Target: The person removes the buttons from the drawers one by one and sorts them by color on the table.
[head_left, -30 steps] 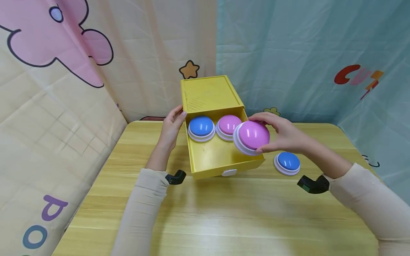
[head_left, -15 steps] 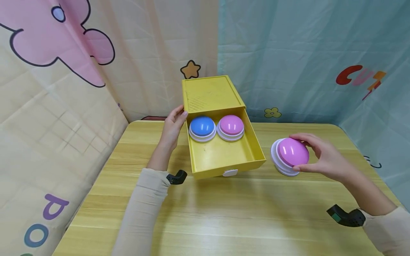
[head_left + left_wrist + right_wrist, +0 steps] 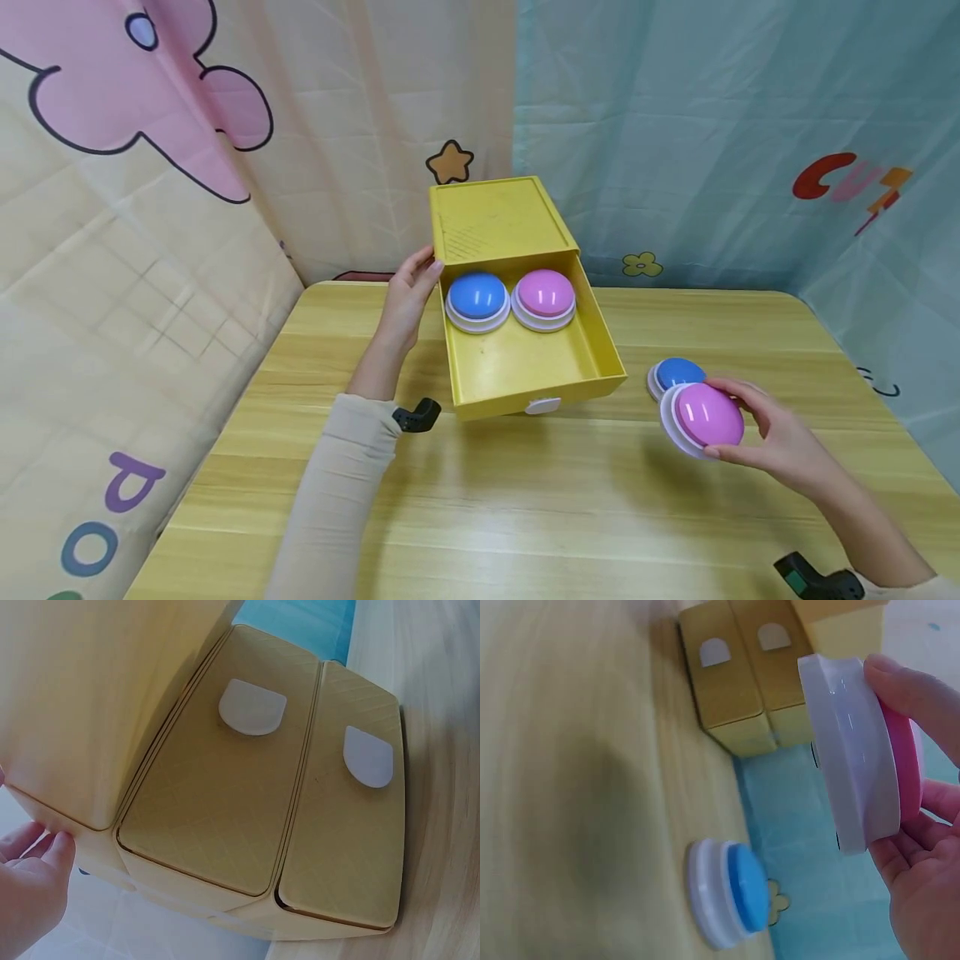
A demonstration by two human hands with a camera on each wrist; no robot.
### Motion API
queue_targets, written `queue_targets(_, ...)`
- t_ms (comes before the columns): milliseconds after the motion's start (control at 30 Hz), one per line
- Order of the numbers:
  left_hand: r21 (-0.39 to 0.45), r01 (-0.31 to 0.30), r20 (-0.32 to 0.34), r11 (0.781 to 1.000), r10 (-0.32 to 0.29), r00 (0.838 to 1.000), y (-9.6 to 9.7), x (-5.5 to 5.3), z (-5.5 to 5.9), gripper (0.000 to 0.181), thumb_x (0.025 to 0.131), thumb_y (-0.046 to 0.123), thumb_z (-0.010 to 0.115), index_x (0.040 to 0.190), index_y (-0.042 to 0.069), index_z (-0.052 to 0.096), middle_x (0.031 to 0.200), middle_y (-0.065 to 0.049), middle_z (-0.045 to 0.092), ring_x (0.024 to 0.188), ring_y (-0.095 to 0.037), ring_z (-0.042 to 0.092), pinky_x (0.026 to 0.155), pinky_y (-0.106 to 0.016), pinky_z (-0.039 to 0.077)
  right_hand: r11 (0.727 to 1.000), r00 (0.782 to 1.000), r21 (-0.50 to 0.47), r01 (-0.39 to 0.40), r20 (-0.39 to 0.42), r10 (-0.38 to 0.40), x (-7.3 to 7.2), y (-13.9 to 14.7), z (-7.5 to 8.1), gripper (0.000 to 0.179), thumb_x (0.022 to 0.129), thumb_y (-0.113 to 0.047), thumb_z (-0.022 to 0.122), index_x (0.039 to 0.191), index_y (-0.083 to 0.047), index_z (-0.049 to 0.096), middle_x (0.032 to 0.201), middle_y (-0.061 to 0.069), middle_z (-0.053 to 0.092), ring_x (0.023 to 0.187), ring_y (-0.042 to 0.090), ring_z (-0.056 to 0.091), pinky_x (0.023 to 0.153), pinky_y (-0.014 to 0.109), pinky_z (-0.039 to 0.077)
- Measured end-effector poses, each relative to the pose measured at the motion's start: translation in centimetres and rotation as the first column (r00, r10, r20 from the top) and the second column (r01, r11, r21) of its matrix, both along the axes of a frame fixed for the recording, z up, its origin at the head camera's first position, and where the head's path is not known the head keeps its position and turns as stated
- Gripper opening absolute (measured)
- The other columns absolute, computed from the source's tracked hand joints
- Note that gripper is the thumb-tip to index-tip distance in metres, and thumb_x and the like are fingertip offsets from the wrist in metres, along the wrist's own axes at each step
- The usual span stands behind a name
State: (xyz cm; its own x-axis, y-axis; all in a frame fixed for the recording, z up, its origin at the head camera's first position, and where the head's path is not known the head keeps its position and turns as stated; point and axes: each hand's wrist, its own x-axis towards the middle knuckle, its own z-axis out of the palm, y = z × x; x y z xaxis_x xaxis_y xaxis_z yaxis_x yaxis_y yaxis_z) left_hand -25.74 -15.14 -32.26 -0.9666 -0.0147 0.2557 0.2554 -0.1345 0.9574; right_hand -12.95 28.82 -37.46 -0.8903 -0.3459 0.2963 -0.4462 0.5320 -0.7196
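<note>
My right hand (image 3: 776, 442) pinches a pink dome push button (image 3: 708, 415) with a white base by its edge, raised above the table and tilted. Just behind it in the head view is a blue push button (image 3: 679, 372), resting on the table. With its fingers against the left side of a yellow drawer cabinet (image 3: 502, 218), my left hand (image 3: 407, 302) touches it near the top. The cabinet's top drawer (image 3: 525, 367) is pulled out. Inside, a blue button (image 3: 477, 297) and a pink button (image 3: 546, 294) sit side by side at the back.
Two lower drawers (image 3: 217, 787) with white handles are closed under the pulled-out one. The wooden table (image 3: 540, 508) extends in front. Printed curtains (image 3: 660, 125) hang behind and to the left.
My right hand has carried the pink button from over the drawer's right side to the right, then slightly nearer me, past the blue button. My left hand stays at the cabinet.
</note>
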Motion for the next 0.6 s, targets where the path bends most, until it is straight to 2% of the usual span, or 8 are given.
queue_targets(267, 0.009, -0.001, 0.009, 1.000, 0.001, 1.000, 0.1, 0.0, 0.2, 0.049, 0.093, 0.016, 0.051, 0.136, -0.001, 0.034, 0.135, -0.012, 0.038, 0.123, -0.017, 0.036, 0.099, -0.027, 0.031, 0.997, 0.996, 0.021, 0.068, 0.058, -0.069, 1.6, 0.6, -3.7, 0.072, 0.064, -0.006, 0.081, 0.126, 0.000, 0.045, 0.118, -0.015, 0.041, 0.107, -0.009, 0.033, 0.084, 0.002, 0.027)
queue_targets(333, 0.010, 0.003, 0.010, 1.000, -0.004, 1.000, 0.0, 0.0, 0.2, 0.049, 0.093, 0.016, 0.051, 0.136, -0.001, 0.034, 0.135, -0.013, 0.037, 0.123, -0.016, 0.036, 0.099, -0.027, 0.031, 0.996, 0.994, 0.029, 0.085, 0.069, -0.087, 1.9, 0.6, -4.5, 0.073, 0.063, -0.007, 0.081, 0.126, 0.000, 0.045, 0.118, -0.011, 0.042, 0.106, -0.011, 0.033, 0.084, 0.002, 0.027)
queue_targets(500, 0.018, 0.005, 0.009, 1.000, -0.005, 1.000, 0.0, 0.0, 0.1, 0.048, 0.093, 0.016, 0.050, 0.135, -0.001, 0.034, 0.135, -0.013, 0.038, 0.123, -0.017, 0.036, 0.099, -0.027, 0.031, 0.986, 0.983, 0.092, 0.142, 0.108, -0.152, 2.5, 0.8, -5.7, 0.073, 0.065, -0.014, 0.081, 0.127, -0.003, 0.045, 0.120, 0.009, 0.044, 0.101, -0.011, 0.034, 0.079, 0.005, 0.030)
queue_targets(600, 0.020, 0.004, 0.007, 1.000, -0.004, 1.000, 0.1, 0.0, 0.1, 0.048, 0.093, 0.016, 0.050, 0.135, -0.001, 0.034, 0.135, -0.013, 0.038, 0.123, -0.018, 0.036, 0.100, -0.028, 0.031, 0.978, 0.978, 0.130, 0.164, 0.111, -0.179, 2.7, 1.0, -6.3, 0.073, 0.064, -0.016, 0.082, 0.126, -0.003, 0.047, 0.118, 0.013, 0.045, 0.097, -0.011, 0.035, 0.076, 0.008, 0.032)
